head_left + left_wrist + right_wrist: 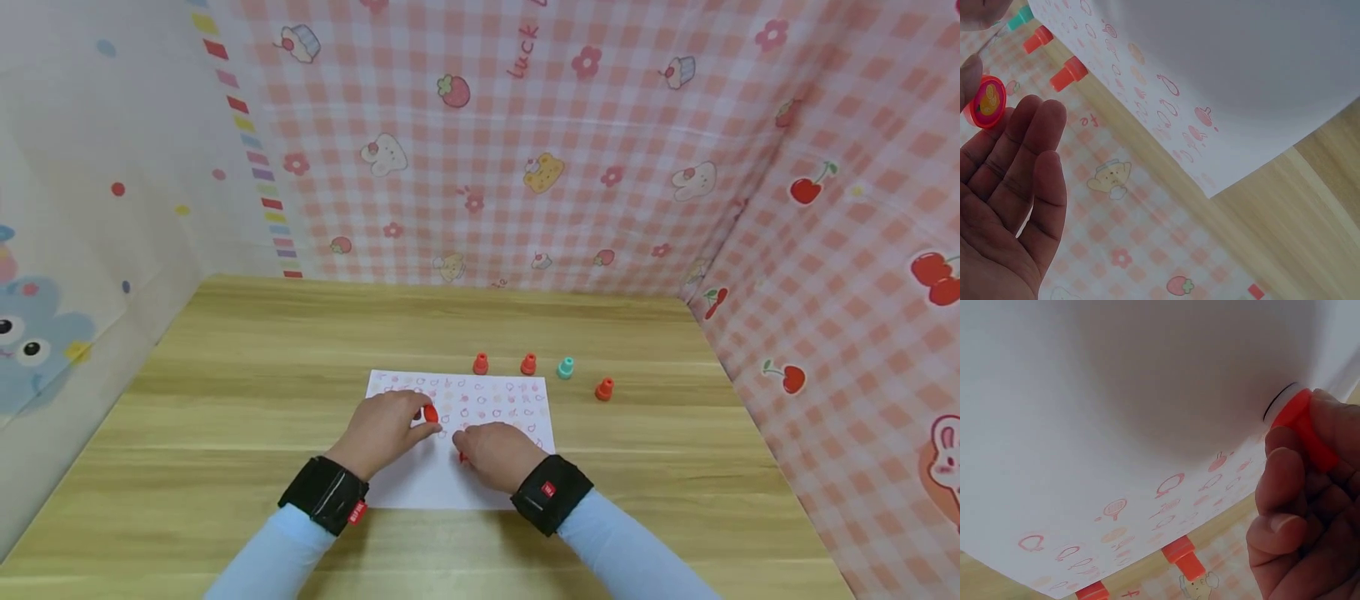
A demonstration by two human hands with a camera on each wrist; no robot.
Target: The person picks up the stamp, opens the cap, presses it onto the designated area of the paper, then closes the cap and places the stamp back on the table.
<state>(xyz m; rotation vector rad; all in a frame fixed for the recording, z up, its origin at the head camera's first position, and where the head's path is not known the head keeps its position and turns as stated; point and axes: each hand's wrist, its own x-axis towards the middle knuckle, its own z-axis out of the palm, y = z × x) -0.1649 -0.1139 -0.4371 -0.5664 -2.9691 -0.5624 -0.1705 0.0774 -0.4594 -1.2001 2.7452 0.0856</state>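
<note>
My left hand (386,425) pinches a round red stamp cap (988,101) between thumb and finger, above the paper; a yellow-and-pink picture shows on its face. In the right wrist view, my right hand (1310,506) holds a red toy stamp (1300,422) by its handle, its pale round end facing the paper. Whether that end touches the sheet, I cannot tell. The white sheet of paper (420,483) lies under both hands, its far part covered in rows of small red and pink stamped fruit-like prints (1115,508).
Behind the paper stand two red stamps (481,363) (528,364) and a teal stamp (566,367). Another red stamp (604,389) stands to the right of the sheet. Patterned cloth (487,167) walls the wooden table (225,375) at the back and both sides.
</note>
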